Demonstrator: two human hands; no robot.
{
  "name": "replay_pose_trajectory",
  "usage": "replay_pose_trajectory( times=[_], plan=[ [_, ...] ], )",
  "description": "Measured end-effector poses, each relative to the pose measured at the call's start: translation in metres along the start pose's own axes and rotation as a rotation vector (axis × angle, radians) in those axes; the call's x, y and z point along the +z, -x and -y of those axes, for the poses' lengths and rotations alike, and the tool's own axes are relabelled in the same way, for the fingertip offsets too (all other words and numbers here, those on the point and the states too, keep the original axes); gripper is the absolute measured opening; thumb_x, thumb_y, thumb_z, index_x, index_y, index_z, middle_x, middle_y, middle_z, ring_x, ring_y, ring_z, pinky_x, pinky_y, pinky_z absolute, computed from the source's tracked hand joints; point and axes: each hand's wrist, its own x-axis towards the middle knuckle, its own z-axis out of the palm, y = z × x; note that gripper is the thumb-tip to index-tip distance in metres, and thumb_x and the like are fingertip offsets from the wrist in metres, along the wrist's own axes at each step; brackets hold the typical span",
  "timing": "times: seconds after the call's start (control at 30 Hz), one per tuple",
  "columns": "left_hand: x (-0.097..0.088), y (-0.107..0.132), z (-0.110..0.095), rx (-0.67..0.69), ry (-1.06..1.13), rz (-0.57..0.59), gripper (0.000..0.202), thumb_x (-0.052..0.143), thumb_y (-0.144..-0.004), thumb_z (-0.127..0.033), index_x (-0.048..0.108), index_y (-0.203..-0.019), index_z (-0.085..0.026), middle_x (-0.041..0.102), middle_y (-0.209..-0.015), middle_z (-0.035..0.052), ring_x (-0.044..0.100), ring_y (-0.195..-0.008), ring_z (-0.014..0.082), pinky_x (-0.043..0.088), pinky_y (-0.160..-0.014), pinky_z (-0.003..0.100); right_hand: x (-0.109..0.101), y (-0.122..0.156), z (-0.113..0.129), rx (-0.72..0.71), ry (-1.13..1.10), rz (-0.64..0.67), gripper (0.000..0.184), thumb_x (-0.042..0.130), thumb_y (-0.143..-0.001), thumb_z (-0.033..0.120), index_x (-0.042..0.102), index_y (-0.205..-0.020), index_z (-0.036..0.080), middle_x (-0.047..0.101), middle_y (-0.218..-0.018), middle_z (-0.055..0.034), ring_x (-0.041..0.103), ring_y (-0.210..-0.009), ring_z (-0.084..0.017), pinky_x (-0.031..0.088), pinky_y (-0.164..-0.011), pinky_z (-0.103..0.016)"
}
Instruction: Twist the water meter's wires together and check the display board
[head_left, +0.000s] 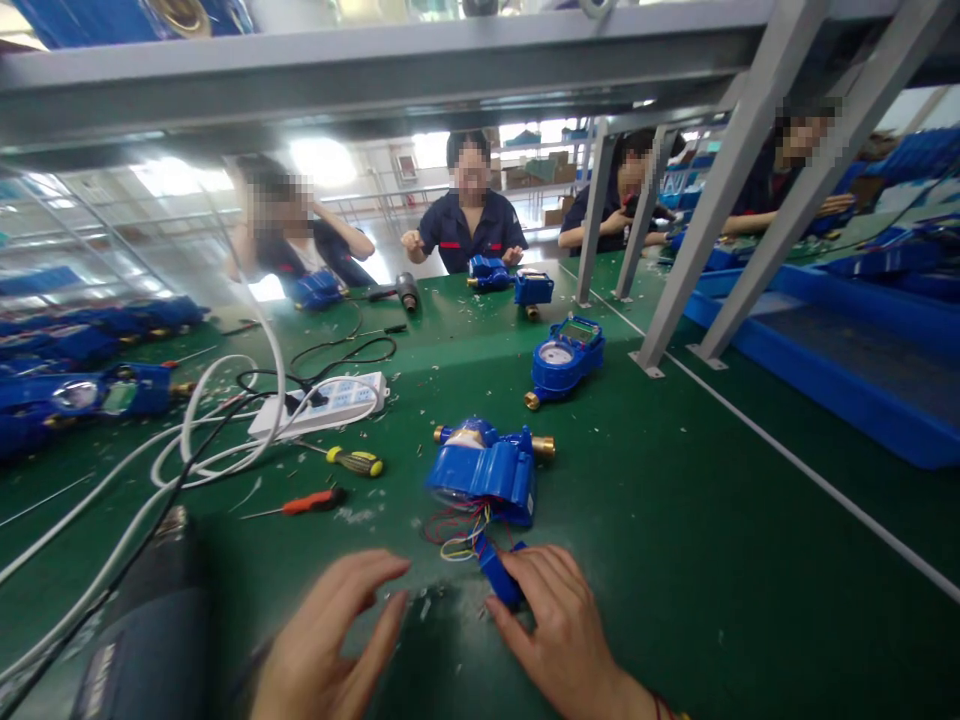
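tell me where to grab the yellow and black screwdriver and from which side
Probably by its thick handle, left hand coming from the right and above: the screwdriver lies flat with its handle end pointing right, while the thin shaft runs left toward the power strip.

Legible text: none.
- Heat gun, left side of tabletop, well apart from its far edge: pale lettering on body, blurred, unreadable.
- Wired blue meter, middle of tabletop: small white label, print indistinct.
- Second blue meter, nearer the far edge: round dial and display, figures too small to read.
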Motion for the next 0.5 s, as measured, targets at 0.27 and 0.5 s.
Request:
replay_pose_trajectory(
  times=[0.27, 0.5],
  plan=[
    [0.049, -0.039, 0.000, -0.074, 0.255, 0.332, 0.012, 0.045, -0.088, -0.027, 0.054, -0.085, -0.021, 0.053, -0.086, 0.0027, 0.052, -0.083, 0.0152, 0.042, -0.074, 0.027, -0.010, -0.014, 0.002, 0.045, -0.023, 0.072, 0.043, 0.051, -0.081, 0.013, 0.044, -0.122, 0.021, 0.063, -0.104, -0.0070, 0.058, -0.091, -0.022, 0.046, -0.081, -0.039],
    [0.048, -0.032, 0.009, -0.291, 0.483, 0.359, 0.020, 0.045, -0.088, -0.035, 0.055, -0.081, -0.019, 0.053, -0.077, -0.0003, 0.046, -0.072, 0.0133, 0.036, -0.066, 0.025, -0.011, -0.042, 0.009, 0.132, -0.028, 0.200, 0.028, 0.055, -0.079, 0.016, 0.059, -0.103, 0.029, 0.064, -0.093, -0.0005, 0.059, -0.083, -0.018, 0.044, -0.074, -0.032]
  ],
)
